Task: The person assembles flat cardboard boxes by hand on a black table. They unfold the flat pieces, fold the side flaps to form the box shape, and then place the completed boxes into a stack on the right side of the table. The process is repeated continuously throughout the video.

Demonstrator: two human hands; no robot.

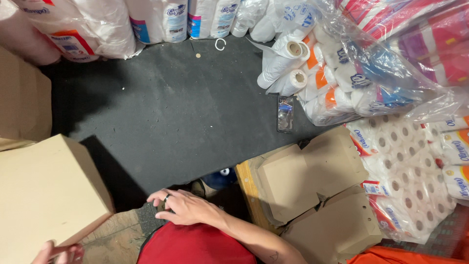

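- At the far left a large plain cardboard box (pixel 46 195) sits tilted toward the camera, its near lower corner resting against the person's left hand (pixel 56 253); the hand looks to be propping the box from beneath so it stays up.
- Only the fingertips of that left hand show at the bottom edge of the view, pressed to the underside of the box; whether they curl round the edge or merely push flat cannot be told.
- Behind it, a second cardboard box (pixel 22 105) stands against the left edge, partly in shadow.
- Along the top, wrapped packs of paper rolls (pixel 161 19) line the far side of the dark floor (pixel 185 107), leaving a bare patch in the middle where the person stands.
- The right hand (pixel 183 208) lies loosely spread, fingers apart and a ring on one of them, resting on the red cloth (pixel 195 244) at the person's front; it grips nothing and is well apart from the box.
- A dark phone (pixel 285 113) lies flat on the floor just beside the bagged rolls, out of the way of the feet.
- Further right, flat-folded brown cartons (pixel 312 181) are stacked on a wooden edge.
- At the right, clear bags of toilet paper rolls (pixel 342 73) and packs with their roll ends showing (pixel 415 181) are heaped against each other.
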